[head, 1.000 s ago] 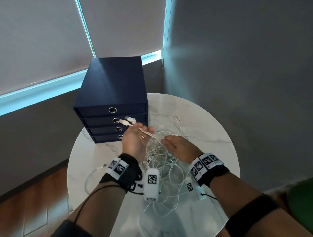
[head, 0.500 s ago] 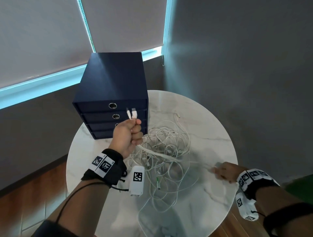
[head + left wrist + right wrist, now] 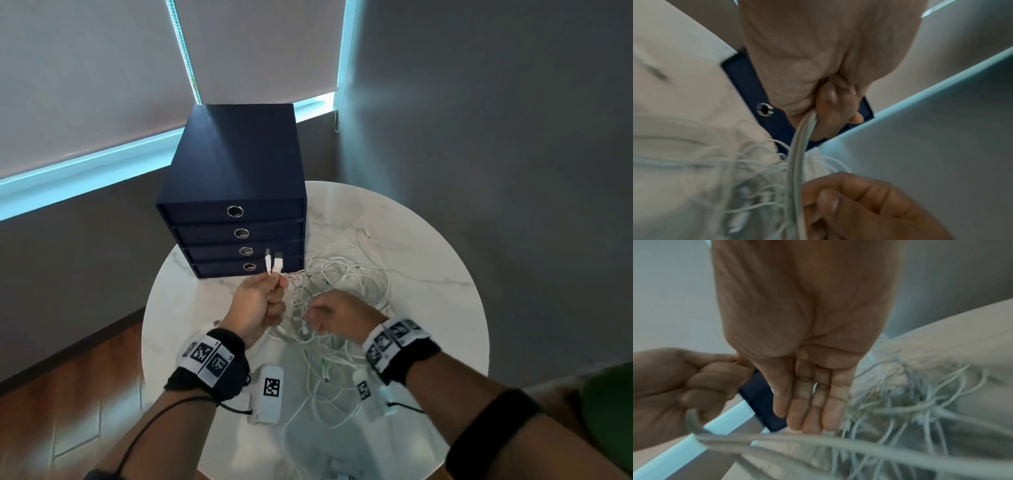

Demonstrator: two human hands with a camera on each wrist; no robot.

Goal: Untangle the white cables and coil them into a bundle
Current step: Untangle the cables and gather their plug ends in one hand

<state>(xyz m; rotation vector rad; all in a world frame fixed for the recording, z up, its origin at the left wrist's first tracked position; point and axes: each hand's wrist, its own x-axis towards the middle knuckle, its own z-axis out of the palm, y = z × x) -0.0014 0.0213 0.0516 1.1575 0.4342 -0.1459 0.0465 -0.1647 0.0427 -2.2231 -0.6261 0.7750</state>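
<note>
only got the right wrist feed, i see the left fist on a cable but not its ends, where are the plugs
Observer: Two white plugs stick up side by side out of the top of the left hand, in front of the lower drawers of the drawer unit.
Operator: how much is tangled
Observer: Most of it. The white cables lie in one loose heap on the round table, to the right of the left hand.
Operator: any end outside the heap
Observer: Yes, one cable end lies on the table beyond the heap, to the right of the drawer unit.
</note>
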